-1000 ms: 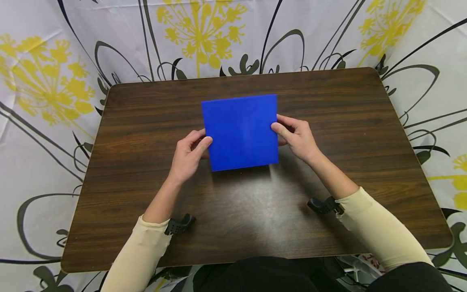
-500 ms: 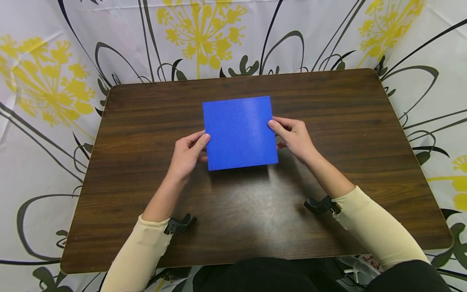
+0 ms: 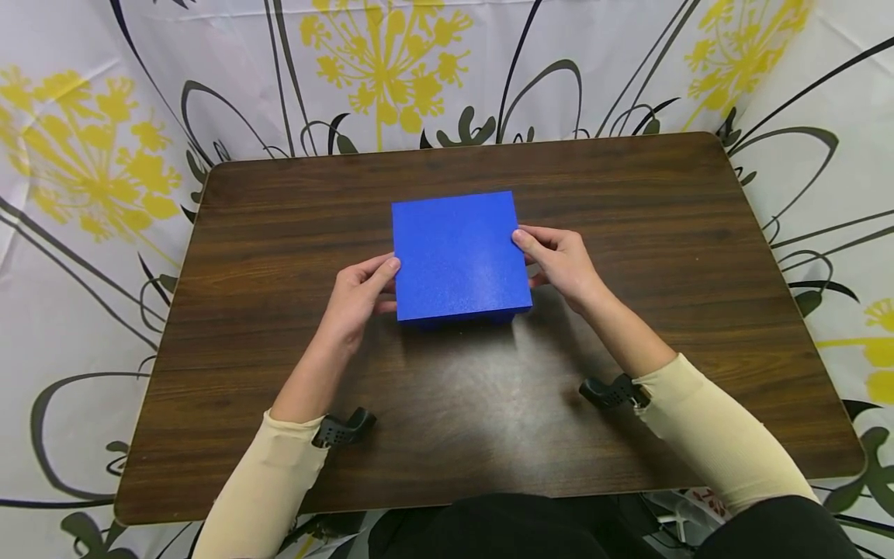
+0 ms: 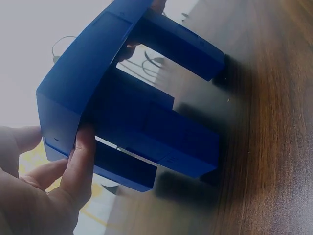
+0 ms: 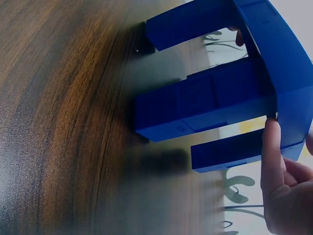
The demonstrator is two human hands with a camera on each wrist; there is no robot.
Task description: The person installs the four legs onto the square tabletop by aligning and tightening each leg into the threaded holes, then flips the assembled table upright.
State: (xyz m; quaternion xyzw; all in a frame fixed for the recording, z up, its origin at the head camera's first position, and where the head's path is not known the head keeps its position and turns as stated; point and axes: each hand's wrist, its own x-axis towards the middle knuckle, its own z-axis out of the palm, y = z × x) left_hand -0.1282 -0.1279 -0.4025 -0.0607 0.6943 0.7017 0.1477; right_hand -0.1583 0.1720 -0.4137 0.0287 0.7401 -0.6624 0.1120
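Observation:
A small blue stool [image 3: 457, 256] with a flat, nearly square top and several block legs is held over the middle of the table. My left hand [image 3: 355, 295] grips its left edge, thumb at the top and fingers beneath. At the right edge, my right hand [image 3: 564, 264] holds it the same way. Both wrist views show the underside: a thick leg [image 4: 181, 139] reaches close to the tabletop, while a shorter-looking far leg [image 5: 225, 151] ends apart from its shadow. From the head view, most of the legs are hidden beneath the top.
The brown wood-grain table [image 3: 279, 210] has rounded corners and a front edge close to the person's body. A white curtain [image 3: 615, 46] with yellow and grey plant prints hangs behind it and at both sides. Dark wrist devices [image 3: 615, 392] stick out from the sleeves.
The stool's top has tipped from facing the person toward level, its far edge coming down. Part of its front side and legs now shows. Both hands keep hold with only slight shifts.

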